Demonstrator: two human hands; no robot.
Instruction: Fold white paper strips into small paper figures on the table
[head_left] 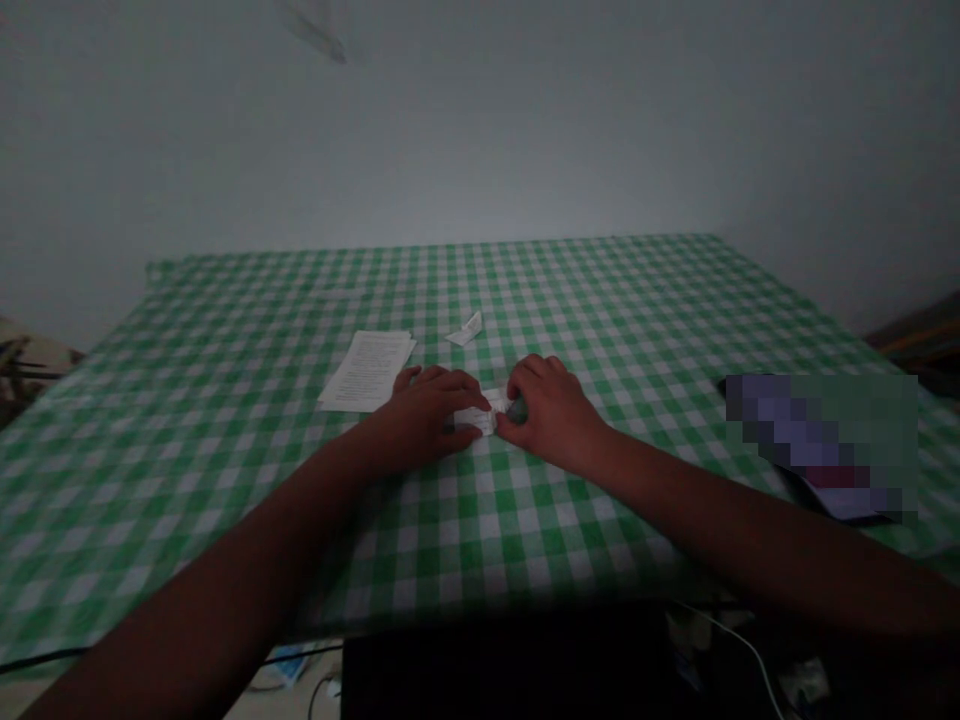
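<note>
Near the front middle of the worktop (600, 300), spread with a green-and-white checked cloth, a small printed paper (474, 418) lies between the two hands. Left hand (431, 415): palm down, fingers curved, thumb and forefinger slightly parted across the paper; whether they pinch it or merely press it flat cannot be told. Right hand (551, 410): fingers bent, thumb and forefinger nearly closed on the paper's right end. Such opposed holding presumably steadies so light a piece while its edge is worked. Both forearms slant inward from the lower corners, wrists low, which probably lets the cloth bear the pressure. A stack of printed sheets (364, 370) lies just beyond the left hand, seemingly within easy reach; a creased paper piece (466, 330) sits farther back, apart from the hands, presumably set out of the way.
</note>
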